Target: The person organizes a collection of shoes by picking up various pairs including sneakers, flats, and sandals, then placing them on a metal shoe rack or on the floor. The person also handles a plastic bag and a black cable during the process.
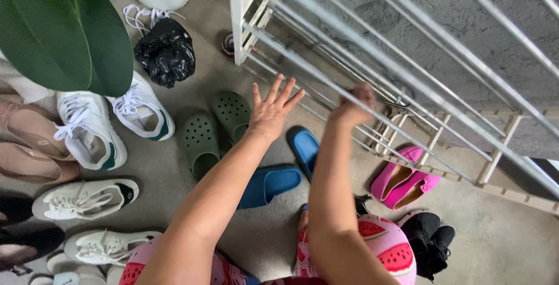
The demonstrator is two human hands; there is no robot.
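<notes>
My left hand [272,108] reaches forward with its fingers spread and holds nothing. It hovers above the floor near a pair of green clogs [214,129] and close to the lower bars of a white shoe rack [372,58]. My right hand [353,105] is curled against one of the rack's thin metal bars, and the bars partly hide its fingers. Below my arms lie a pair of blue slides [279,171].
White sneakers [110,119] and several other pale shoes line the left side. A black plastic bag [166,52] and a white pot with large green leaves [64,29] stand at the top left. Pink sandals [404,177] and black shoes [431,241] lie at the right.
</notes>
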